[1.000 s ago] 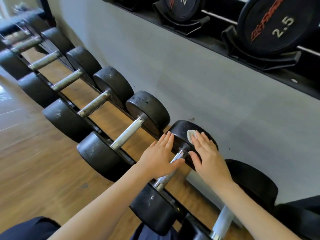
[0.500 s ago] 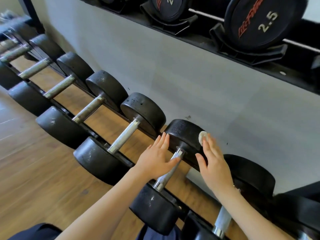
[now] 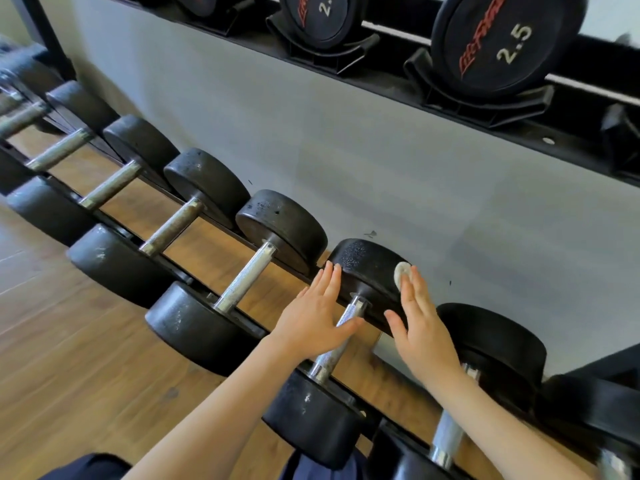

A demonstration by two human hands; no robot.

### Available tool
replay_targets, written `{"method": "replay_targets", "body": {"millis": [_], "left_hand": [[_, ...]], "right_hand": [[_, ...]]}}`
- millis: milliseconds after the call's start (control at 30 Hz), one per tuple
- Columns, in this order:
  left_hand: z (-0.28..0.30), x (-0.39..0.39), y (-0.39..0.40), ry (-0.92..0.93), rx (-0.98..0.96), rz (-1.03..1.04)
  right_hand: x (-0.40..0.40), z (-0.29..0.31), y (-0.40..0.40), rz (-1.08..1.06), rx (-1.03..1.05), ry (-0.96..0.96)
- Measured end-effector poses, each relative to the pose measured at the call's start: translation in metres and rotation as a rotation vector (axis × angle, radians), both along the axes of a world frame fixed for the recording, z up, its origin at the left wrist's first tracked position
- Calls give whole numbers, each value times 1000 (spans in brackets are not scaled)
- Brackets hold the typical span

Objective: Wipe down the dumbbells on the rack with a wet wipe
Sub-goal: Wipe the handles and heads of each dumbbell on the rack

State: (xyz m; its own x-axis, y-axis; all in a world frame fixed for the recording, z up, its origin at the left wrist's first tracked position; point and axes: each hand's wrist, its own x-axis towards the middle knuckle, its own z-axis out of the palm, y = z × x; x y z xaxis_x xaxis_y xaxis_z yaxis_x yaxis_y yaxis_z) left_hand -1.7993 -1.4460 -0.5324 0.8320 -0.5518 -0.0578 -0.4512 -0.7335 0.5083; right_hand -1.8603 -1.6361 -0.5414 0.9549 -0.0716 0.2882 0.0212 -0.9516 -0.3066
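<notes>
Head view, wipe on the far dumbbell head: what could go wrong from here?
1. The small wipe sits under straight fingertips of the right hand, unpinched; it may slip off.
2. The left hand only rests flat on the dumbbell, so the dumbbell might roll in the rack.

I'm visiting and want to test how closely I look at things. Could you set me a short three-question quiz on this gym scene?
1. True or false: the right hand presses the white wipe against the far head of a dumbbell.
2. What does the left hand lie on? A) the floor B) the same dumbbell, over its metal handle C) a weight plate
3. Fill in: the nearest plate on the upper shelf is marked ___.

Key: 1 true; 2 B; 3 2.5
</notes>
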Motion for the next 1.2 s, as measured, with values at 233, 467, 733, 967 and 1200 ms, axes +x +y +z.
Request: {"method": "replay_targets", "body": {"millis": [233, 467, 733, 967, 1200], "left_hand": [[-4, -2, 4, -12, 27, 12], [-10, 4, 3, -5, 18, 25], [-5, 8, 8, 72, -82, -6], [0, 5, 9, 72, -61, 0], [-4, -5, 27, 27, -1, 34]], "right_hand": [[33, 31, 20, 249, -261, 102], [84, 59, 30, 196, -314, 231], [38, 50, 24, 303, -247, 143], [49, 38, 22, 244, -246, 78], [34, 28, -5, 254, -238, -182]]}}
